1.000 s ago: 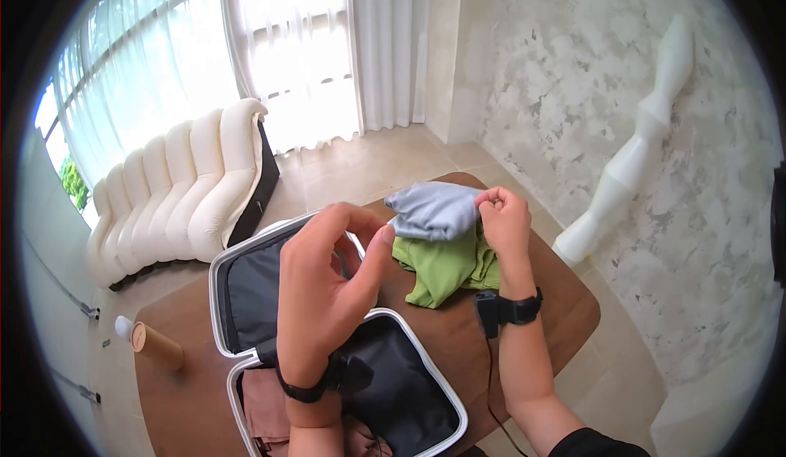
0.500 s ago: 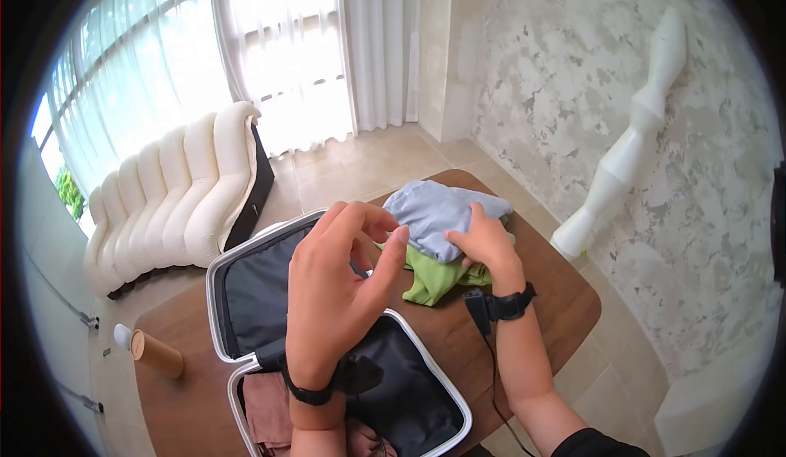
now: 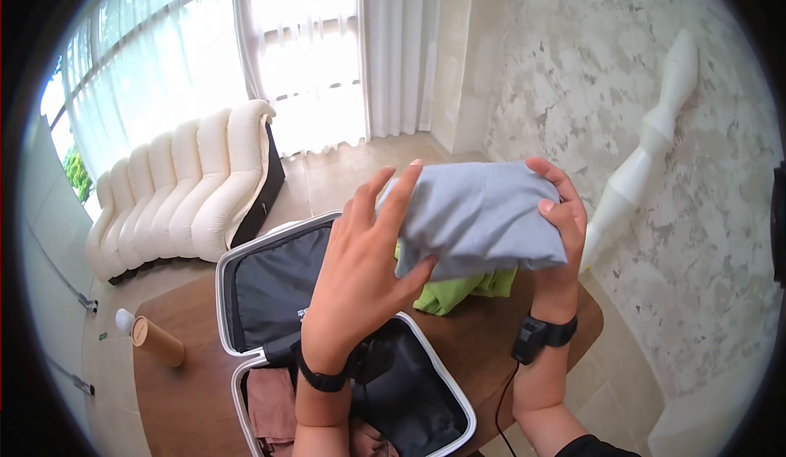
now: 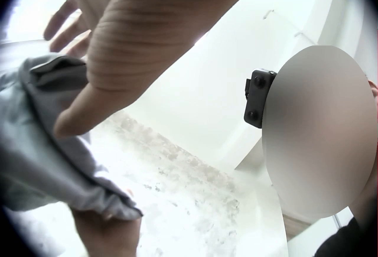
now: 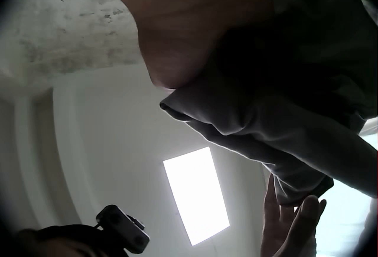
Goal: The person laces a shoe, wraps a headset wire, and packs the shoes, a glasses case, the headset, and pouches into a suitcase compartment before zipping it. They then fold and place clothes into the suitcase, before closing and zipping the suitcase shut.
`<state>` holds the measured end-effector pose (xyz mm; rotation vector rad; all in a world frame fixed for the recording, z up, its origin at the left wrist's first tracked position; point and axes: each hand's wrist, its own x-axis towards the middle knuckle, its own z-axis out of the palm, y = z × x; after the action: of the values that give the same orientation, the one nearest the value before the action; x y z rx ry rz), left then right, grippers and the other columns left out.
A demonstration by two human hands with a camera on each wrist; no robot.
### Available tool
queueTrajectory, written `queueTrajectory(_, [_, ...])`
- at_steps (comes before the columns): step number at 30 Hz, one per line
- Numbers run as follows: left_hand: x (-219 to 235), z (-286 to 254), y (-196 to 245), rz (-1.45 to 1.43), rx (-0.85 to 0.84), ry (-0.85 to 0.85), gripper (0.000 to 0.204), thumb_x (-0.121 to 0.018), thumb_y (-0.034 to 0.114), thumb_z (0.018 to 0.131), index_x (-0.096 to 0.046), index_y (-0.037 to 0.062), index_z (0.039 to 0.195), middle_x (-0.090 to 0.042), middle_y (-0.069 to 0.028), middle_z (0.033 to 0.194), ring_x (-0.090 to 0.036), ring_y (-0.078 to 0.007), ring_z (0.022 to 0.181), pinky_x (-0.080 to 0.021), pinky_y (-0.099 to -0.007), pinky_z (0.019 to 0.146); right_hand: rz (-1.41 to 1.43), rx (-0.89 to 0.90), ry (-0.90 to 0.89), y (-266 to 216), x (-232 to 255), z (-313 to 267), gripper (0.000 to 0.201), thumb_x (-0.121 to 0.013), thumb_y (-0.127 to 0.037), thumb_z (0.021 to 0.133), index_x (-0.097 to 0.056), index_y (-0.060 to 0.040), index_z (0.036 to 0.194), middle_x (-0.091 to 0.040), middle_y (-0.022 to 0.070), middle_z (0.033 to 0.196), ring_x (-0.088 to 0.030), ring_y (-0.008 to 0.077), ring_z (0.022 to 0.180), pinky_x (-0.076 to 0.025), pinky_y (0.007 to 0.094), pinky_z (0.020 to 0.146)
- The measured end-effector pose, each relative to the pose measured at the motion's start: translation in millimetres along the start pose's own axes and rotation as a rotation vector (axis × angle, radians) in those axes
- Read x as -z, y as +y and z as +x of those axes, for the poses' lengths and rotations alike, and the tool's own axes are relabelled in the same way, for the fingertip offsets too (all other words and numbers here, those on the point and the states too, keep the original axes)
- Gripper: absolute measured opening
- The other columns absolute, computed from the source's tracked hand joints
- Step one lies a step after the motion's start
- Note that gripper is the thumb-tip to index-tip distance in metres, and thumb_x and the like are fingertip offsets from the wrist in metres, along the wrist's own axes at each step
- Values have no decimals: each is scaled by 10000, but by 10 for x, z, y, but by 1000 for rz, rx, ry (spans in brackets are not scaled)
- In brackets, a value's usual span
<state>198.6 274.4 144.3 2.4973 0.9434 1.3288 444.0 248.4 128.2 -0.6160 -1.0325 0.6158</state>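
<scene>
A folded grey-blue garment (image 3: 483, 211) is held up above the table in the head view. My right hand (image 3: 569, 216) grips its right end, thumb in front and fingers round the far edge. At the other end is my left hand (image 3: 364, 269), its fingers fairly straight and spread along the cloth's left edge, thumb at the lower corner. The left wrist view shows that thumb lying against the fabric (image 4: 53, 133). Beneath the raised garment, a green garment (image 3: 446, 295) lies on the table, partly hidden by it.
An open suitcase (image 3: 413, 330) with a white rim lies on the wooden table (image 3: 196, 301). Pinkish-brown clothes (image 3: 270, 404) are in its near half. A brown cylinder (image 3: 160, 342) stands at the table's left. A cream sofa (image 3: 180, 187) is beyond.
My right hand has taken the grey-blue garment off the green one and lifted it toward me. My left hand has moved slightly right and its fingers have spread at the cloth's left end.
</scene>
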Motion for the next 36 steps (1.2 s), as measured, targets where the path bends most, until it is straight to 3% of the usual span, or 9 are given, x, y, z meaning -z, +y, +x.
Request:
queueTrajectory(4, [135, 20, -64, 142, -281, 12, 631, -722, 40, 774, -601, 83, 1391, -614, -210, 1340, -620, -419, 1158, -514, -424, 954, 0, -46, -133, -68, -15, -70, 590, -587, -226, 883, -564, 84, 1385, -680, 159, 1206, -659, 203, 1091, -500, 323, 1012])
queueTrajectory(6, [179, -29, -82, -279, 55, -60, 428, -682, 9, 757, -700, 45, 1184, -698, -233, 1029, -672, -432, 943, -544, -425, 839, 154, -91, -185, -8, -60, -87, 775, -607, -386, 956, -392, 85, 1532, -650, 165, 1281, -647, 217, 1150, -483, 350, 1070])
queueTrajectory(7, [123, -32, -50, -242, 82, 133, 209, -663, 13, 790, -703, 1, 996, -648, -234, 763, -648, -449, 744, -535, -416, 702, 301, -110, -299, 51, -120, -88, 806, -539, -441, 1035, -242, 14, 1630, -622, 147, 1349, -626, 199, 1207, -483, 336, 1041])
queueTrajectory(11, [51, 3, -69, -261, 174, 371, 64, -649, 29, 886, -663, -26, 917, -614, -211, 690, -580, -352, 585, -472, -356, 606, -81, -341, -519, 61, -241, -232, 1030, -694, -432, 1002, -29, -33, 1681, -506, 141, 1497, -527, 244, 1343, -438, 408, 1116])
queueTrajectory(17, [22, 5, -79, -301, 177, 419, 84, -662, 34, 898, -669, -36, 944, -604, -181, 677, -553, -243, 561, -461, -344, 593, -312, -451, -548, -32, -687, -481, 888, -876, -241, 854, -350, -1, 1528, -567, 147, 1418, -582, 254, 1286, -529, 378, 1013])
queueTrajectory(21, [76, -15, -71, -303, 200, 411, 98, -658, 32, 899, -679, -36, 966, -613, -169, 677, -543, -217, 570, -462, -338, 601, -447, -228, -428, 307, -678, -521, 552, -789, -61, 841, -564, 29, 1337, -690, 118, 1248, -662, 191, 1145, -531, 338, 983])
queueTrajectory(27, [210, -39, -220, -353, 261, 467, 130, -674, 59, 923, -707, -39, 1002, -641, -83, 703, -534, -86, 688, -455, -301, 627, -245, -312, -335, 395, -283, -200, 397, -577, -12, 998, -569, -5, 1395, -685, 56, 1265, -649, 178, 1141, -512, 314, 1018])
queueTrajectory(30, [252, -19, -307, -365, 250, 622, 143, -684, 75, 923, -726, -36, 1002, -670, -60, 721, -543, -74, 694, -459, -286, 639, -155, -339, 156, 422, 36, -98, 342, -501, -90, 1064, -584, 37, 1370, -705, 102, 1215, -667, 164, 1108, -523, 310, 985])
queueTrajectory(36, [299, -31, -388, -37, 438, 489, 251, -718, 128, 912, -714, -71, 1064, -701, -205, 810, -677, -272, 713, -522, -356, 724, 33, -199, 156, 27, -203, -394, 341, -485, -138, 1086, -586, 37, 1361, -704, 115, 1212, -672, 175, 1106, -529, 315, 982])
